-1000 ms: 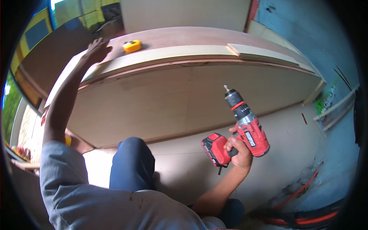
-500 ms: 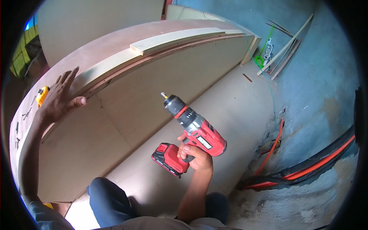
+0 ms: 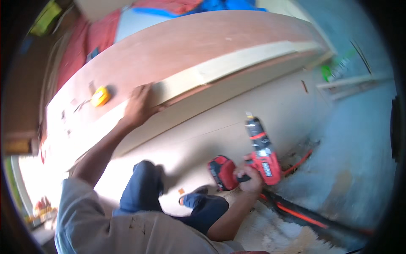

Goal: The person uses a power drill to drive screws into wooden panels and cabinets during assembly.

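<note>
My right hand (image 3: 250, 178) is closed round the grip of a red and black cordless drill (image 3: 265, 160). The drill is held in the air, its bit pointing up and away, its red battery pack (image 3: 226, 173) to the left. My left hand (image 3: 141, 106) lies over the near edge of a wooden panel (image 3: 169, 55), fingers bent over a pale wooden strip (image 3: 237, 59) and thumb on its front side. Motion blurs the fingers somewhat. A yellow tape measure (image 3: 100, 96) lies on the panel, left of that hand.
Small hardware, blurred, lies left of the tape measure. Black and orange conduit (image 3: 300, 213) runs along the floor at right, beside a blue-grey wall (image 3: 355, 139). Loose wooden slats (image 3: 351, 82) lie at far right. Red and blue sheets (image 3: 241, 6) show beyond the panel.
The view has swung, showing more of the panel's top. My left hand, fingers spread before, now bends over the strip's edge. The drill stays in my right hand, now farther right in view.
</note>
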Demonstrator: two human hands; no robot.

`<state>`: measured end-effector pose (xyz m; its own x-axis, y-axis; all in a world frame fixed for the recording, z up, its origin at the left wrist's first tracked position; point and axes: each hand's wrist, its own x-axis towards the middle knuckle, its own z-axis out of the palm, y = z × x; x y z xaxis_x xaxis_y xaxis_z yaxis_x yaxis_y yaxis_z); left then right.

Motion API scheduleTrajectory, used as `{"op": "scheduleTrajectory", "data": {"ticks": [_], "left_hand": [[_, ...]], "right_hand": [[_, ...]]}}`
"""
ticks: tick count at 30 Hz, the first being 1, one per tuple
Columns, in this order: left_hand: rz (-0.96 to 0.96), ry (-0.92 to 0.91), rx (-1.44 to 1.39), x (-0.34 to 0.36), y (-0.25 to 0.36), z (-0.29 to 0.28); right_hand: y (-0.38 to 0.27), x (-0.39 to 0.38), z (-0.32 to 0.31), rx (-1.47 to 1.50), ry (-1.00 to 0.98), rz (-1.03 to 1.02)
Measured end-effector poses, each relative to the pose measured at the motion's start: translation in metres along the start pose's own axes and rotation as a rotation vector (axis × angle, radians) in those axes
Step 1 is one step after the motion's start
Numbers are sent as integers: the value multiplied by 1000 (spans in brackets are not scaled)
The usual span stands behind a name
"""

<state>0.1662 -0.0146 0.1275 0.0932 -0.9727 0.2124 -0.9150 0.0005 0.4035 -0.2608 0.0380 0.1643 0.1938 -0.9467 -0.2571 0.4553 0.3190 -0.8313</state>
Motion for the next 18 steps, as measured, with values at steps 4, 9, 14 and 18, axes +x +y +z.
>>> {"op": "scheduleTrajectory", "data": {"ticks": [4,9,14,18], "left_hand": [[-75,-98,9,-6,-44,1],[-45,-137,53,-31,-99,37],[-132,-182,-80,-23,-117,53],[-294,-87,-173,-41,-128,61]], "right_hand": [[-32,-7,61,-111,-41,-14],[-55,-28,127,-275,-24,11],[-85,-43,169,-367,29,93],[-90,-56,164,-323,178,203]]}}
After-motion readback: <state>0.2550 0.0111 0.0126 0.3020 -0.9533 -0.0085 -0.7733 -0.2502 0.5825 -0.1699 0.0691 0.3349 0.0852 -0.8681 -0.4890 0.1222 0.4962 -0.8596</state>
